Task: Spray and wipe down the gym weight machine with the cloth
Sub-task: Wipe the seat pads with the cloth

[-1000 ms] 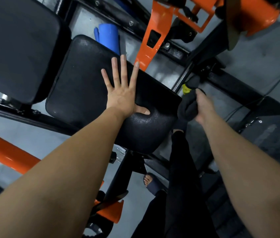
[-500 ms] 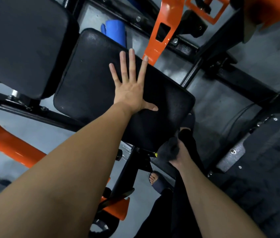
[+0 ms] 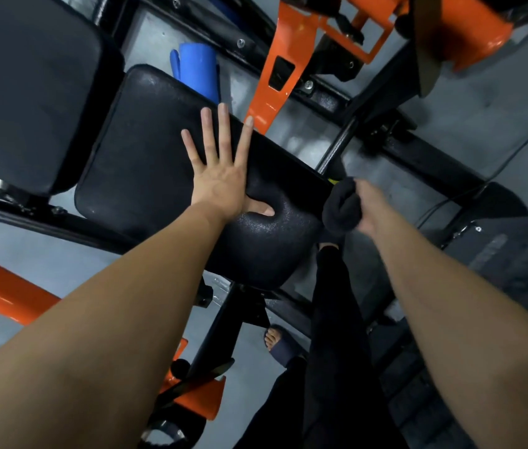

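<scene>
The weight machine's black seat pad (image 3: 146,163) lies in the middle of the view. My left hand (image 3: 220,176) presses flat on it, fingers spread and straight, thumb sunk into the padding. A bunched dark cloth (image 3: 342,205) touches the pad's right edge. My right hand (image 3: 369,205) grips that cloth. A bit of yellow shows just above the cloth; what it belongs to I cannot tell. No spray bottle is clearly in view.
A larger black back pad (image 3: 29,85) sits at the upper left. Orange frame parts (image 3: 282,69) and black steel bars (image 3: 424,150) cross above and right. A blue roll (image 3: 197,69) lies on the grey floor behind the seat. My sandalled foot (image 3: 277,343) stands below.
My right hand with the cloth dropped down below the seat's front corner, then rose back up to the seat's right edge. My left hand stayed pressed on the pad.
</scene>
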Demonstrator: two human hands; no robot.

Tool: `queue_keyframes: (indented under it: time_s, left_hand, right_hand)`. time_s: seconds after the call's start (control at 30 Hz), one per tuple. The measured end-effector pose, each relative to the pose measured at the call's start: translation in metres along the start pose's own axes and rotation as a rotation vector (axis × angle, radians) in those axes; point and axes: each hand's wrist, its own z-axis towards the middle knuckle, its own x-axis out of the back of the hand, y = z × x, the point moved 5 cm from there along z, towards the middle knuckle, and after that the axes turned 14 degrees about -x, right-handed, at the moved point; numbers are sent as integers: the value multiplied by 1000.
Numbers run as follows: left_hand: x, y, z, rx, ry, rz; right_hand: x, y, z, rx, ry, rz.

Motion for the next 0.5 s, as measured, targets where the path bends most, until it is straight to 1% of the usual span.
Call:
queue_keyframes:
  time_s: [0.03, 0.07, 0.13, 0.2, 0.27, 0.3, 0.33, 0.4, 0.43, 0.47, 0.5]
  left_hand:
    - [0, 0, 0, -1, -1, 4]
    - [0, 0, 0, 0, -2, 8]
    - [-3, -1, 0, 2, 0, 18]
    - [-3, 0, 2, 7, -5, 15]
    - [-4, -1, 1, 9, -10, 10]
    - [-5, -2, 1, 7, -8, 18]
    - [-4, -2, 1, 2, -14, 17]
    - [-1, -1, 0, 7, -25, -1]
    - [-1, -1, 1, 7, -26, 0]
    - [0, -1, -1, 4, -21, -1]
    - [1, -1, -2, -3, -27, -8]
  right_hand:
    - [-9, 16, -18, -43, -15, 53]
    - [-17, 39, -27, -89, 43, 127]
    - [-30, 93, -36, -196, 14, 252]
    - [-43, 143, -29, -274, -19, 253]
    - [-52, 176, -30, -347, -23, 225]
    - [-57, 189, -37, -434, -40, 224]
    - [-57, 198, -42, -433, -8, 120]
    - [-60, 203, -48, -389, -16, 78]
    - [-62, 200, -50, -386, -31, 93]
    - [-62, 194, -57, -368, -17, 164]
    - [-61, 186, -63, -293, -2, 173]
